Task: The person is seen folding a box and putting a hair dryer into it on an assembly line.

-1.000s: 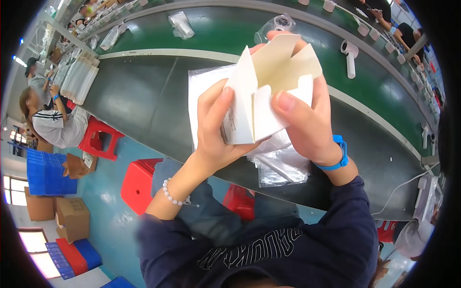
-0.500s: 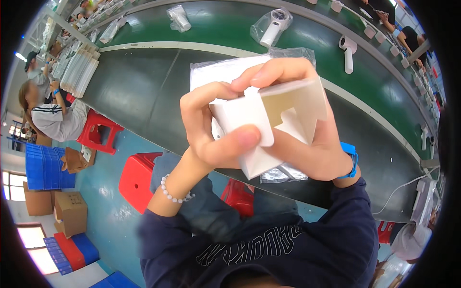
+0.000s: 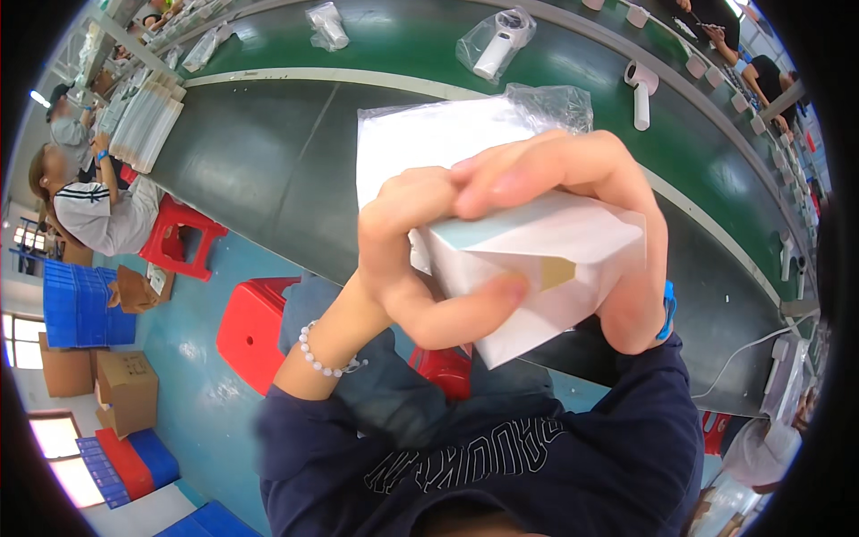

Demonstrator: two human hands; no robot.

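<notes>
Close in front of me, over the bench, both my hands grip a small white cardboard box (image 3: 541, 324). My left hand (image 3: 407, 255) is closed round its left side, thumb pressed on the near face by a folding flap. My right hand (image 3: 608, 179) curls over the top and round the right end, where the flaps stand partly folded; a yellowish inner patch shows through a gap. The right thumb is mostly hidden behind the box. Beneath the hands lies a flat white package (image 3: 416, 134) with crumpled clear plastic (image 3: 559, 106) at its far right corner.
A green conveyor (image 3: 394, 40) runs beyond the dark bench (image 3: 259, 161). It carries a bagged white handheld device (image 3: 501, 43) and an unbagged one (image 3: 641, 94). White trays (image 3: 148, 125) stack at left, near a seated person (image 3: 85, 201). Red stools (image 3: 250, 336) stand on the floor.
The box has tilted and come slightly nearer and to the right. Its open end flaps have been pushed inward, narrowing the opening. My right hand has wrapped further round that end.
</notes>
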